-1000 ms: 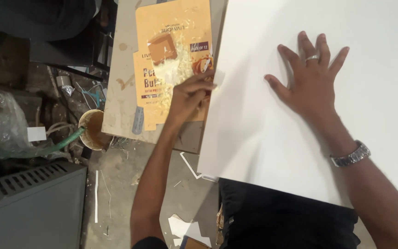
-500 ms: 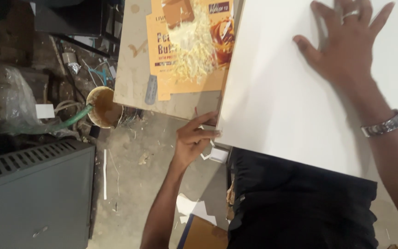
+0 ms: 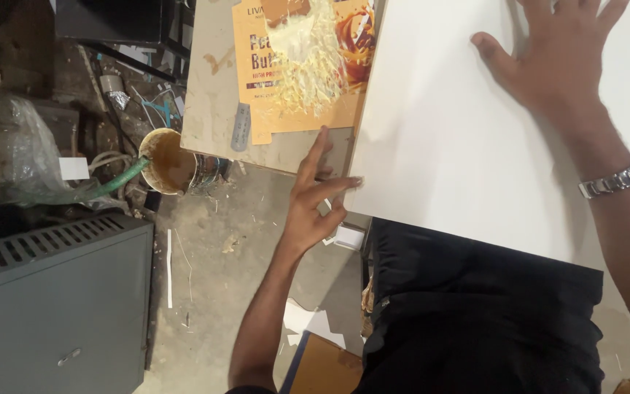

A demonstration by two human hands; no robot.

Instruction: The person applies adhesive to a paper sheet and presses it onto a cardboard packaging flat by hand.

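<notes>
1. The left hand (image 3: 315, 201) is at the near corner of the large white board (image 3: 461, 146). Its fingers are loose and half spread; the index finger points up toward the orange carton, and another fingertip touches the edge of the board at its lower left corner. It grips nothing.
2. The right hand (image 3: 559, 55) lies flat on the top face of the white board, palm down, with the thumb stretched out to the left. It presses on the board and closes around nothing. On its wrist there is a metal wristwatch (image 3: 621, 177).
3. The white board is under the right hand and just to the right of the left hand. It covers most of the wooden table (image 3: 209, 95), and its near edge hangs over the person's dark trousers (image 3: 475, 314).
4. Just above the left hand, a flattened orange carton (image 3: 286, 109) lies on the table, with a heap of pale shavings (image 3: 315, 62) on it. The carton's right part goes under the board's edge.
5. Left of the carton lies a small grey flat tool (image 3: 240, 128).
6. Left of the left hand, beside the table's edge, stands a round tin with brown liquid (image 3: 169, 162), and a green hose (image 3: 114, 181) reaches to it.
7. Lower left there is a grey metal cabinet (image 3: 52, 306). Below the left forearm, white scraps (image 3: 311, 321) lie on the concrete floor (image 3: 213, 292).
</notes>
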